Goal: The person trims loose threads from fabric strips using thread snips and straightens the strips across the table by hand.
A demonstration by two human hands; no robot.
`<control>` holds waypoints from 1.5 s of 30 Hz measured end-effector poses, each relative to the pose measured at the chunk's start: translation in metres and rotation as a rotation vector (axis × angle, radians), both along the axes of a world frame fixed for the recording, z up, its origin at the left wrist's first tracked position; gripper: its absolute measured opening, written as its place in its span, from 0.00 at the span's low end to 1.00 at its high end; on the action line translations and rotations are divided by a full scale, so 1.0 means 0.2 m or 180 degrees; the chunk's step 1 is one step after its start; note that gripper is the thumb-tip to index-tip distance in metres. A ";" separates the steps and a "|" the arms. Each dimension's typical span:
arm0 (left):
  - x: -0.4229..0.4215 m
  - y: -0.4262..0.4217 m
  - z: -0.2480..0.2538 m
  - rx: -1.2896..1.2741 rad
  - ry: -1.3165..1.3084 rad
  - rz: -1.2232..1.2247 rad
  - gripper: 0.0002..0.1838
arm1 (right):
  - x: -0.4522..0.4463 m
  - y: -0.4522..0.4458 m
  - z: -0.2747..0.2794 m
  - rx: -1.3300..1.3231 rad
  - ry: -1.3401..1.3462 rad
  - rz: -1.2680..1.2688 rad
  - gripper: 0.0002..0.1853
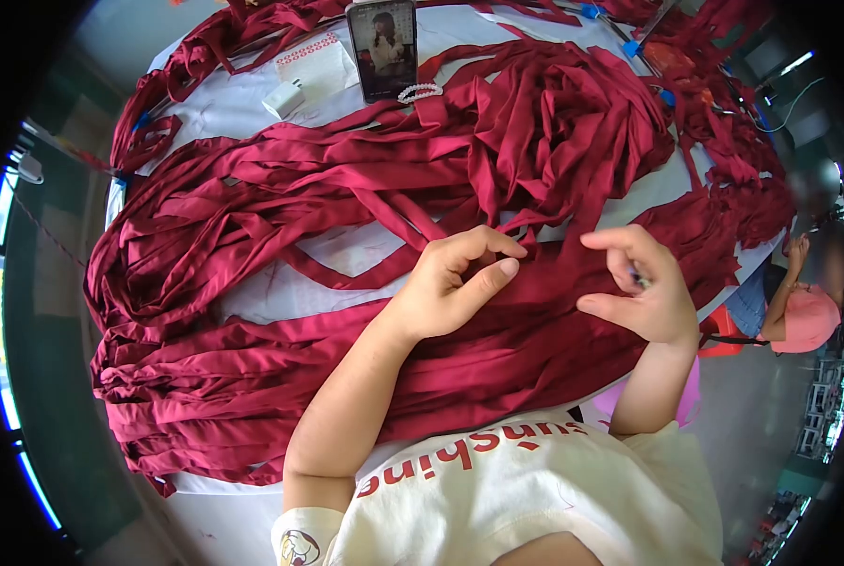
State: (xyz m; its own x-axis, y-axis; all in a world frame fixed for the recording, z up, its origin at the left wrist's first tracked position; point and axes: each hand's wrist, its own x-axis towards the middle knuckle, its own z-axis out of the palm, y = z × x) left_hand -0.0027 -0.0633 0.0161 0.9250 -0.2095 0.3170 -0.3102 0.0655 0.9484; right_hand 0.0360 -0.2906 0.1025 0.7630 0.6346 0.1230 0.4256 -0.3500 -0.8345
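Long strips of dark red fabric [384, 179] lie in looped, folded bundles on a white-topped table. My left hand [459, 281] is over the middle of the front bundle [497, 354]. Its index finger and thumb curve toward each other with a narrow gap between the tips, and I see no strip gripped there. My right hand [643, 286] hovers to the right, index finger and thumb wide apart. Something small and dark shows among its curled fingers, too small to name. A heaped pile of strips [573, 132] rises just beyond both hands.
A phone [384, 52] stands upright at the back, a pearl-like bracelet [420, 91] at its foot. Beside it lie a white charger plug [283, 98] and a printed packet [316, 68]. Blue clips [633, 48] sit at the far edge. Another person [799, 307] is at the right.
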 end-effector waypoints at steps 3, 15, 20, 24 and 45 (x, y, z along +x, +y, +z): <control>0.00 0.00 -0.01 -0.0157 0.0022 -0.0296 0.07 | 0.04 0.01 -0.04 0.0881 -0.0176 0.0271 0.16; 0.02 0.01 0.00 -0.0748 0.0508 0.0154 0.10 | 0.10 0.21 -0.18 0.0294 0.0975 0.0477 0.08; 0.03 0.02 0.01 -0.0683 0.0486 0.0761 0.10 | 0.12 0.17 -0.21 0.0779 0.0739 -0.0033 0.05; 0.05 0.02 -0.03 -0.0514 0.0169 0.0944 0.09 | 0.12 0.13 -0.19 0.0698 0.1041 -0.0071 0.09; 0.05 0.01 -0.03 -0.0802 0.0368 0.0333 0.17 | 0.09 0.16 -0.21 0.0313 0.0684 0.0274 0.06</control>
State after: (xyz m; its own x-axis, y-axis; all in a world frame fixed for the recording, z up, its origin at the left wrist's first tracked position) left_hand 0.0065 -0.0620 0.0097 0.9705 -0.0392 0.2380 -0.2184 0.2767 0.9358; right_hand 0.0550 -0.2594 0.0595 0.7219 0.6915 0.0282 0.2595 -0.2326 -0.9373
